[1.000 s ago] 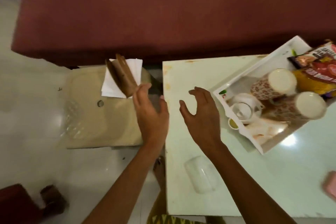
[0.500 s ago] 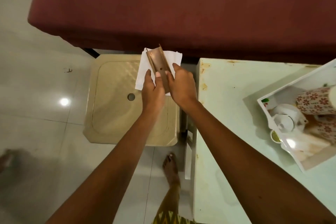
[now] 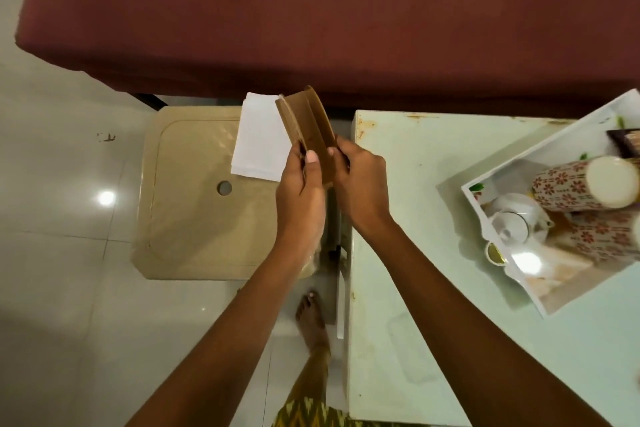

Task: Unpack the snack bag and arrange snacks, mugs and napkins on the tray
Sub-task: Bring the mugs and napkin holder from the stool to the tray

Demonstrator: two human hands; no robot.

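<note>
Both hands gripped the brown paper bag (image 3: 308, 135); our left hand (image 3: 300, 191) and right hand (image 3: 360, 180) pinched its lower end above the beige stool (image 3: 194, 218). White napkins (image 3: 259, 142) lay on the stool behind it; the tray (image 3: 502, 253) sat well apart on the table (image 3: 415, 253).

Arms: bare, no sleeves in view
Left hand (image 3: 302, 191): no rings
Foot (image 3: 309, 317): bare
Garment (image 3: 304, 412): yellow-green zigzag pattern

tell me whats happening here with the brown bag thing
A person holds a flattened brown paper bag upright in both hands, left hand and right hand, above a beige stool. A white napkin lies on the stool behind it. On the table to the right, the white tray already carries patterned mugs and a white teapot.
</note>
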